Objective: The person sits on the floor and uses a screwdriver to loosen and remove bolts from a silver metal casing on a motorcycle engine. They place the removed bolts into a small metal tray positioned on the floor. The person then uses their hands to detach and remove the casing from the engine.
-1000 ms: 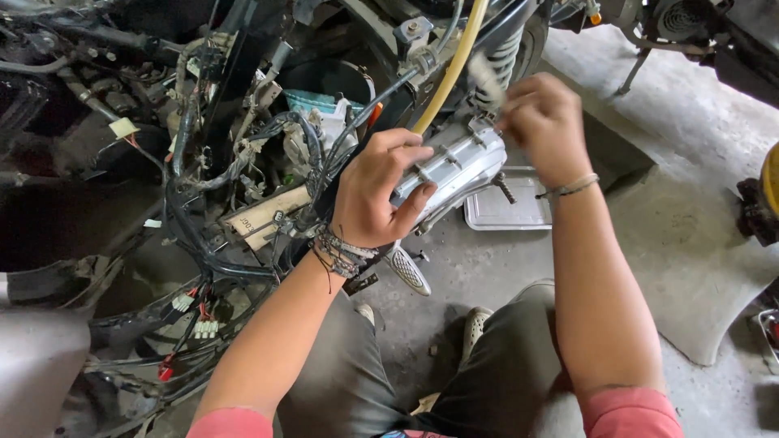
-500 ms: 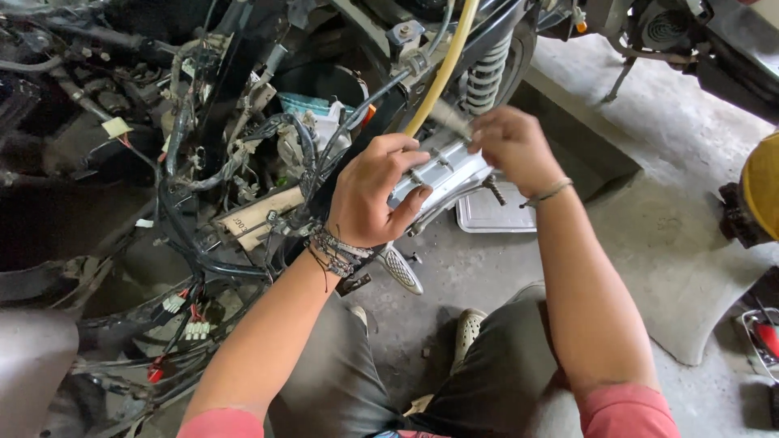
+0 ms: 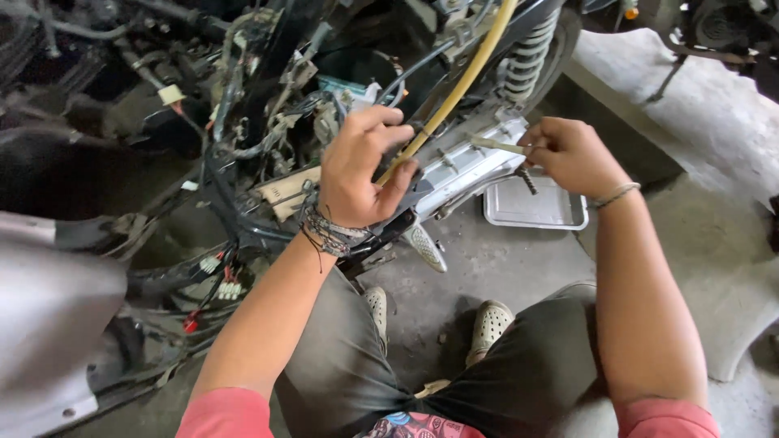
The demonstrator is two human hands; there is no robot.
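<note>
A stripped motorcycle (image 3: 243,122) filled the upper left of the view, its wiring and black frame tubes bared, with a coil shock absorber (image 3: 527,57) at its rear and a grey concrete floor (image 3: 503,268) beneath. Low on the machine sat the silver engine cover (image 3: 471,166), ribbed and angled down toward the person, with a metal footpeg (image 3: 423,247) hanging just below its near end. On the floor just beyond the cover lay a shallow metal tray (image 3: 531,211). A yellow hose (image 3: 462,81) ran down from the top edge of the view to the cover's left end. The left hand (image 3: 357,166) was curled round the lower end of that hose, fingers closed on it and thumb pressing against the cover's edge. The right hand (image 3: 572,154) hovered off the cover's right end, its fingers pinched shut on a slim tool (image 3: 499,146), whose tip touched the cover's upper edge. A dark bolt (image 3: 527,180) hung from below that hand.
</note>
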